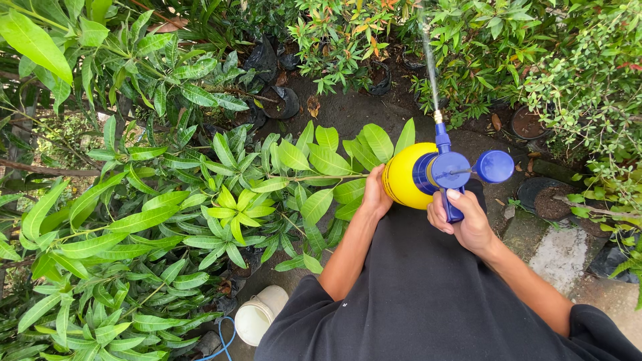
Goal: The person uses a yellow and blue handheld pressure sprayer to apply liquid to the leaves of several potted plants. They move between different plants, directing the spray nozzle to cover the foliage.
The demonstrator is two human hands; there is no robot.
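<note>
Head view: left hand (376,194) cups the yellow sprayer bottle (403,175) from its nine o'clock side; right hand (461,217) is wrapped around the blue trigger handle (451,207), with water jet (429,63) shooting toward twelve o'clock over potted shrubs (348,30).

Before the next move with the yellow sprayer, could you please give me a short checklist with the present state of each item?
1. Left hand supports the yellow tank: ok.
2. Right hand grips the blue handle, thumb on top: ok.
3. Nozzle points away from the person, toward the potted plants: ok.
4. Water jet leaves the nozzle in a thin stream: ok.
5. Water level inside the tank: cannot tell.
6. Footing beside the white bucket and blue hose: cannot tell, feet hidden.
</note>
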